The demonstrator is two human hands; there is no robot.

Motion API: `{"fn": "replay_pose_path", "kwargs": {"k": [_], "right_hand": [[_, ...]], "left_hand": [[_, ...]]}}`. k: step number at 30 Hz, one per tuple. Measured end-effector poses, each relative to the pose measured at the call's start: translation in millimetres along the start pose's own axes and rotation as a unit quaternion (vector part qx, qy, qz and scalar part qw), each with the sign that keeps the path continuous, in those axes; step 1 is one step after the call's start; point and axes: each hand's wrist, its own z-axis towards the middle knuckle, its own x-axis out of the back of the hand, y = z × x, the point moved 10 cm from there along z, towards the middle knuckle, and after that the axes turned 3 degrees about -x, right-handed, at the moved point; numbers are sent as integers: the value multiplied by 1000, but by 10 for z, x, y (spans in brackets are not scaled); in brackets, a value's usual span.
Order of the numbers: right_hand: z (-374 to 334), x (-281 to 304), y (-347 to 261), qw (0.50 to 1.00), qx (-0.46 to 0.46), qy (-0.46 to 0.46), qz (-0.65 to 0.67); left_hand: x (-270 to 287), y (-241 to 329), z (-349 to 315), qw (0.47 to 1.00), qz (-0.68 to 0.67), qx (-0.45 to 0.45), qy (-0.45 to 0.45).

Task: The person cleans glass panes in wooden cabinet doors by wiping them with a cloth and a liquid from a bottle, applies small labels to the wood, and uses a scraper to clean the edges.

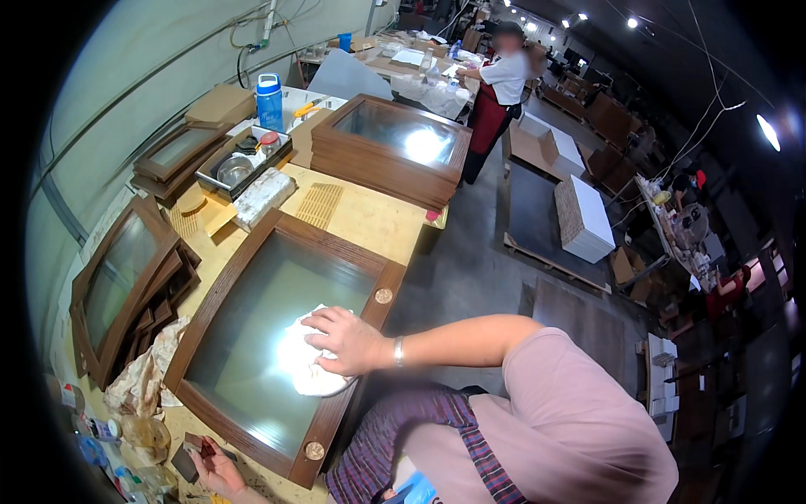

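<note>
My right hand [348, 343] presses a cloth [300, 363] onto the framed glass panel [252, 336] on the bench [382, 214], my left hand [220, 472] pinches a dark pad [183, 464]; I judge the panel heavy, fragile, best gripped by its rails [222, 292].

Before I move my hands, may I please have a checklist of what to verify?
1. Right hand has the white cloth: ok, on the glass.
2. Left hand has the dark piece: ok, beside the frame.
3. Frame supported by the table: cannot tell, it hides the near edge.
4. Glass under the cloth clean: cannot tell, covered.
5. Free space around left hand: not ok, bottles are close.
</note>
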Motion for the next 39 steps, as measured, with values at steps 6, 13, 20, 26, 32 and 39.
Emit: {"fn": "replay_pose_path", "kwargs": {"k": [6, 13, 20, 26, 32, 39], "right_hand": [[7, 42, 2, 1000, 5, 4, -6], [84, -6, 23, 1000, 1, -22, -14], [68, -106, -23, 998, -1, -55, -25], [142, -116, -141, 997, -11, -71, -6], [146, -77, -68, 997, -11, -71, -17], [211, -145, -139, 997, 12, -77, -9]], "left_hand": [[72, 36, -81, 996, 67, -45, 37], [-169, 227, -184, 979, 176, -104, 16], [-880, 269, -488, 917, 363, -160, 30], [-1185, 115, -690, 889, 415, -183, -68], [-1544, 42, -145, 783, 574, -227, -78], [-1468, 447, 983, 732, 602, -314, -52]]}}
